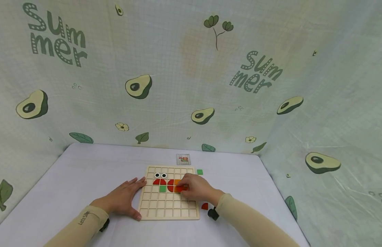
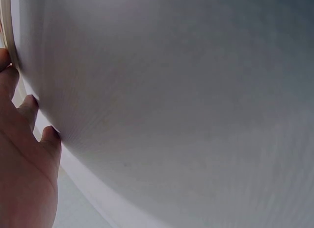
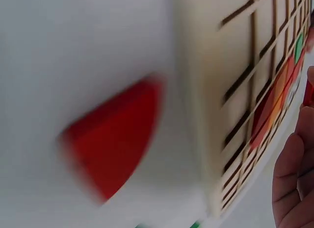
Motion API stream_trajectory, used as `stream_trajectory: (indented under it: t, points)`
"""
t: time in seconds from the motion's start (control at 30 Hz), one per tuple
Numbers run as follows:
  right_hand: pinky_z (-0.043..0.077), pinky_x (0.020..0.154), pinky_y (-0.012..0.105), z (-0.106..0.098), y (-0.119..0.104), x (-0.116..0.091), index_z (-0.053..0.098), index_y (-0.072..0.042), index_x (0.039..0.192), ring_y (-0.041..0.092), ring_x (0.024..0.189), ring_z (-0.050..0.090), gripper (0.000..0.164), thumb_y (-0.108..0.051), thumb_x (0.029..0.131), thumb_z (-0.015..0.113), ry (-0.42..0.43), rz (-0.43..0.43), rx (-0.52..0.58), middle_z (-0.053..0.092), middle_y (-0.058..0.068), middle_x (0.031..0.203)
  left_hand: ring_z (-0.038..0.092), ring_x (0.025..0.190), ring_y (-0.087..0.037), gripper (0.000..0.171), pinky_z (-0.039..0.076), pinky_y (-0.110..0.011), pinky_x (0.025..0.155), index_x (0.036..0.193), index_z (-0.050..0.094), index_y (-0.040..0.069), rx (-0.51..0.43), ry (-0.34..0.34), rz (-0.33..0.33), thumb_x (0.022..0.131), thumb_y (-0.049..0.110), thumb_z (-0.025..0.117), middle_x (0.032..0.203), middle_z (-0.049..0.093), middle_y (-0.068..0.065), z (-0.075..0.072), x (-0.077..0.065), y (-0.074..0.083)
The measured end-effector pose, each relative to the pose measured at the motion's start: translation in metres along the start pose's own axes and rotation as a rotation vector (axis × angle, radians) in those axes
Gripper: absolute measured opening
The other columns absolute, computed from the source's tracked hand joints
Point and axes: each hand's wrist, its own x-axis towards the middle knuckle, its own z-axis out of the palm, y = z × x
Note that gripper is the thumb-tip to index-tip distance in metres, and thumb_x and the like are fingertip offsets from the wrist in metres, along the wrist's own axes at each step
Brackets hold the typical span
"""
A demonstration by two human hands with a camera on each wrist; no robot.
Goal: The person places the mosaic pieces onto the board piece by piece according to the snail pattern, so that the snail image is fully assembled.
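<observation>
A wooden grid board (image 1: 160, 214) lies on the white table. My left hand (image 1: 124, 197) is spread at its left side, fingertips at the upper edge and thumb near the lower left corner. In the left wrist view the left hand (image 2: 24, 159) shows with its fingers apart. Over the board's right part, my right hand (image 1: 197, 188) pinches a red piece (image 3: 308, 94) between thumb and fingers. Two round eye pieces (image 1: 160, 175), red quarter-round pieces (image 1: 159, 181), a green square (image 1: 162, 188) and orange pieces sit in the grid; my right hand hides some cells.
A small picture card (image 1: 183, 159) lies behind the board. A loose green square (image 1: 200, 172) is off its upper right corner. Another red quarter-round piece (image 1: 204, 206) rests beside the right edge, close to my right wrist. Printed cloth (image 1: 166, 51) hangs behind the table.
</observation>
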Motion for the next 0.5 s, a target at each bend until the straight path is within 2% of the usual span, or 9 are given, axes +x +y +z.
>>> stream_trajectory:
  t: [0.13,0.23,0.37,0.5]
  points:
    - [0.045,0.068,0.015,0.013,-0.022,0.016,0.077,-0.022,0.112,0.003,0.081,0.051,0.023,-0.023,0.089,0.073,-0.023,-0.072,-0.030,0.061,-0.014,0.097,0.026,0.145,-0.039,0.130,0.024,-0.059,0.116,0.151,0.041,0.009,0.006,-0.002,0.001,0.048,0.076,0.083,0.160,0.032,-0.007,0.000,0.001,-0.002]
    - [0.044,0.065,0.015,0.021,-0.032,0.025,0.078,-0.022,0.110,0.003,0.079,0.050,0.020,-0.025,0.091,0.072,-0.036,-0.105,-0.045,0.060,-0.013,0.094,0.026,0.145,-0.038,0.128,0.024,-0.058,0.116,0.151,0.041,0.010,0.006,-0.006,0.007,0.050,0.077,0.082,0.160,0.032,-0.006,0.001,0.001,-0.002]
    - [0.044,0.063,0.015,0.029,-0.038,0.031,0.078,-0.023,0.110,0.001,0.077,0.049,0.019,-0.024,0.092,0.072,-0.046,-0.101,-0.058,0.060,-0.013,0.093,0.026,0.145,-0.040,0.128,0.023,-0.060,0.116,0.151,0.041,0.008,-0.004,-0.008,0.018,0.051,0.076,0.082,0.160,0.031,-0.009,0.001,0.001,-0.003]
    - [0.047,0.069,0.015,0.032,-0.040,0.033,0.077,-0.024,0.111,-0.002,0.081,0.052,0.021,-0.024,0.091,0.072,-0.052,-0.100,-0.071,0.061,-0.016,0.097,0.025,0.145,-0.040,0.129,0.022,-0.060,0.116,0.151,0.040,0.008,-0.001,-0.009,0.010,0.050,0.077,0.081,0.160,0.031,-0.008,0.001,0.001,-0.003]
